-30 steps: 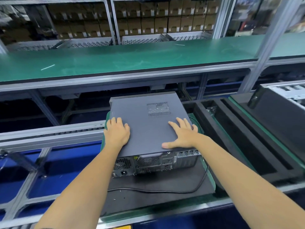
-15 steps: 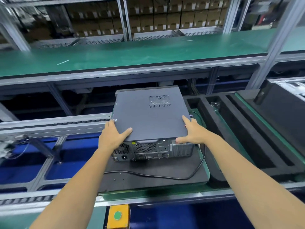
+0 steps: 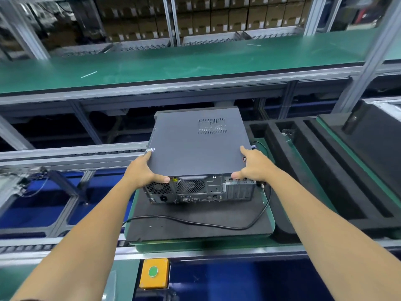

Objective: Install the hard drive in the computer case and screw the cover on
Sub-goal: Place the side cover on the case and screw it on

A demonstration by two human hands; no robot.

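Computer case [image 3: 195, 146]: laid flat on a black mat [image 3: 195, 222], its dark cover on top, rear ports turned toward the camera.
Left hand [image 3: 141, 170]: the near left corner is gripped, thumb curled under the cover's edge.
Right hand [image 3: 253, 165]: the near right corner is gripped likewise.
Cable [image 3: 217, 223]: draped across the mat.

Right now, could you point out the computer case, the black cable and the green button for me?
computer case [image 3: 195, 146]: head view, middle of its grey top cover.
black cable [image 3: 195, 223]: head view, stretch lying on the black mat.
green button [image 3: 153, 271]: head view, centre of the button on the yellow box.
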